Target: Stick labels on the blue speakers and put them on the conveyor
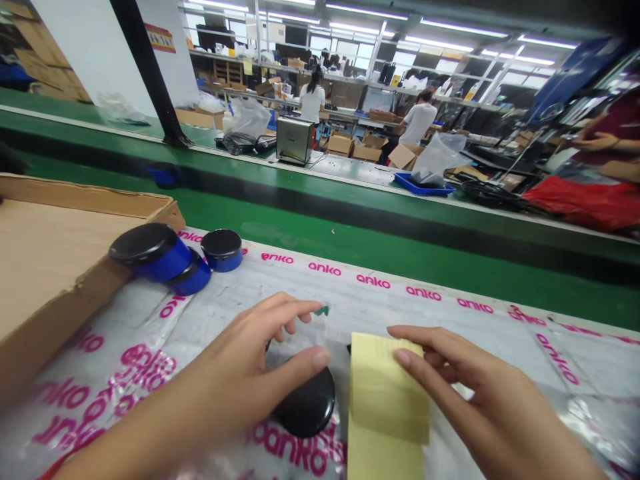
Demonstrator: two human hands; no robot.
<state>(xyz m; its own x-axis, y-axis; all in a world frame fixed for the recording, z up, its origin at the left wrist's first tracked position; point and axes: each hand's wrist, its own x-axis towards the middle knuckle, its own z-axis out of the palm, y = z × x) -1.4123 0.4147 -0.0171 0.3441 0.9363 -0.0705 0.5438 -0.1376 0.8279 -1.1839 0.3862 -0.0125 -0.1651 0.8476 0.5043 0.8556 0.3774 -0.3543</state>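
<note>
Head: left hand [260, 350] loosely curved

Pink "anko" lettering [374, 282] repeats across the pale plastic sheet [290, 287]; the red-and-yellow sign [160, 38] on the white pillar [176, 79] is illegible.

Bare forearms [175, 407], slim fingers [287, 310], red edging [75, 455] by left forearm

Blk disc [307, 408] part-hidden by L hand [260, 350], yellow paper [387, 400] cut off at btm, cardboard box [65, 307] at L edge
</note>
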